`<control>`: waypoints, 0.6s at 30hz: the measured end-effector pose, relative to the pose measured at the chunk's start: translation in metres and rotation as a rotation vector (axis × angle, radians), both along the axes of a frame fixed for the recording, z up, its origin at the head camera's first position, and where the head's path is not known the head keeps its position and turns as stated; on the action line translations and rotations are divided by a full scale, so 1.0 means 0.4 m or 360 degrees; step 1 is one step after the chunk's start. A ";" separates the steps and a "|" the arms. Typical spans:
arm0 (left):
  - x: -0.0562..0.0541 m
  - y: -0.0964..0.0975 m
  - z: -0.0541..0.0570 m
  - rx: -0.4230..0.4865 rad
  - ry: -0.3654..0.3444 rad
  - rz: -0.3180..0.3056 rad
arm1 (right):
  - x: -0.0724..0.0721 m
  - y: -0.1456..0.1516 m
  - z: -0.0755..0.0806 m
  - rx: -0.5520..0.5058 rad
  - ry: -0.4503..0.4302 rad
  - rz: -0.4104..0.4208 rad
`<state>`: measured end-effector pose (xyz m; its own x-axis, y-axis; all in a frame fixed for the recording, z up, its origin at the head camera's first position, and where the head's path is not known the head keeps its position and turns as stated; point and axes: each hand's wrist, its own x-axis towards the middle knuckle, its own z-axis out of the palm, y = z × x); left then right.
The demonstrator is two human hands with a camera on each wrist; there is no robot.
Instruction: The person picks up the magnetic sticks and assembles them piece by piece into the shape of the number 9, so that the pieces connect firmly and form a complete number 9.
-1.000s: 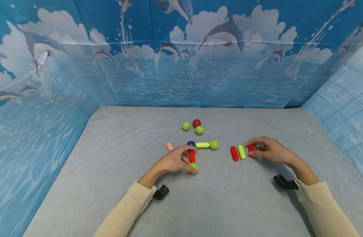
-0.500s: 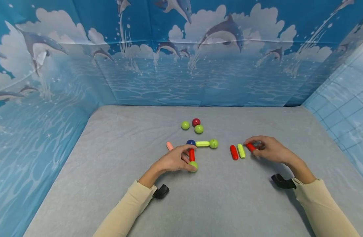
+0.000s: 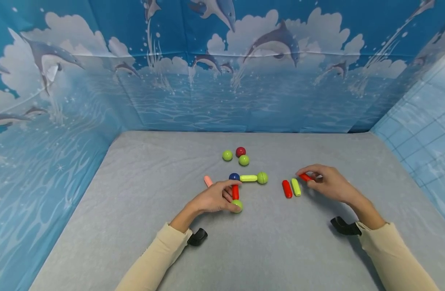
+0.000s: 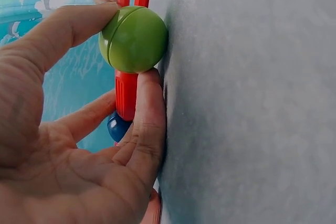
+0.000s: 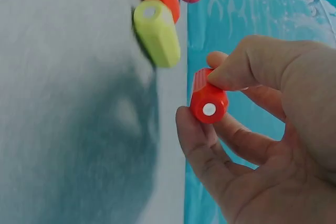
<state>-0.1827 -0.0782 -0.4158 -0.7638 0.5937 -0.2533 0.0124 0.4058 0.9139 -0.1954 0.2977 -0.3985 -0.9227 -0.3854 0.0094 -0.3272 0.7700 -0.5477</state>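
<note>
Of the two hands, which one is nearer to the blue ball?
Left. The left hand is just on the near side of the blue ball; the right hand is farther off, to the ball's right.

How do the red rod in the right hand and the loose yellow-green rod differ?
Colour: held rod red, loose rod yellow-green. Support: held rod pinched in the right hand, off the grey cloth; loose rod lying on it, untouched. Both are faceted rods, pale-centred at one end.
</note>
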 end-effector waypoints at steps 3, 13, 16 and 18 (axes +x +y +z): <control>0.000 -0.001 0.000 -0.0003 0.0007 -0.0009 | 0.008 -0.013 0.006 -0.0040 0.0035 0.0029; -0.004 -0.001 0.001 0.0001 0.0003 -0.0036 | 0.020 -0.063 0.016 -0.0132 0.0055 0.0228; -0.005 -0.002 0.001 0.0006 0.0000 -0.0033 | 0.023 -0.083 0.019 -0.0137 0.0039 0.0274; -0.006 -0.003 0.002 0.0014 0.0001 -0.0035 | 0.025 -0.095 0.020 -0.0142 0.0026 0.0297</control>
<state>-0.1852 -0.0795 -0.4152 -0.7507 0.6125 -0.2475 0.0217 0.3974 0.9174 -0.1856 0.2598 -0.3907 -0.8347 -0.5468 0.0656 -0.4693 0.6439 -0.6043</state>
